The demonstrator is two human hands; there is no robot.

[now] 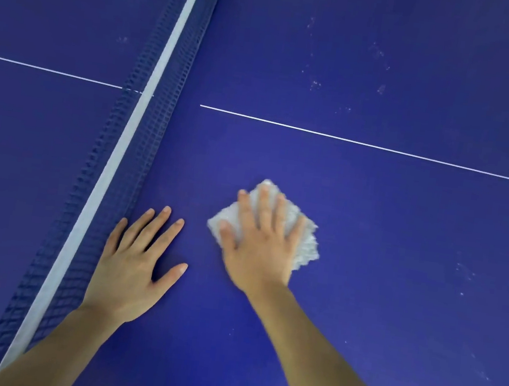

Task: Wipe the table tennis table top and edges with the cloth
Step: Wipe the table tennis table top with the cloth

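Note:
The blue table tennis table top (384, 247) fills the view. A white folded cloth (304, 231) lies flat on it, a little right of the net. My right hand (260, 241) presses palm-down on the cloth with fingers spread, covering most of it; the cloth is blurred. My left hand (135, 261) rests flat on the bare table, fingers apart, right beside the net, holding nothing.
The blue net (145, 134) with its white top band runs diagonally from bottom left to top centre. A thin white centre line (380, 147) crosses the table beyond the cloth. Pale dusty specks (314, 83) dot the far surface and the right side.

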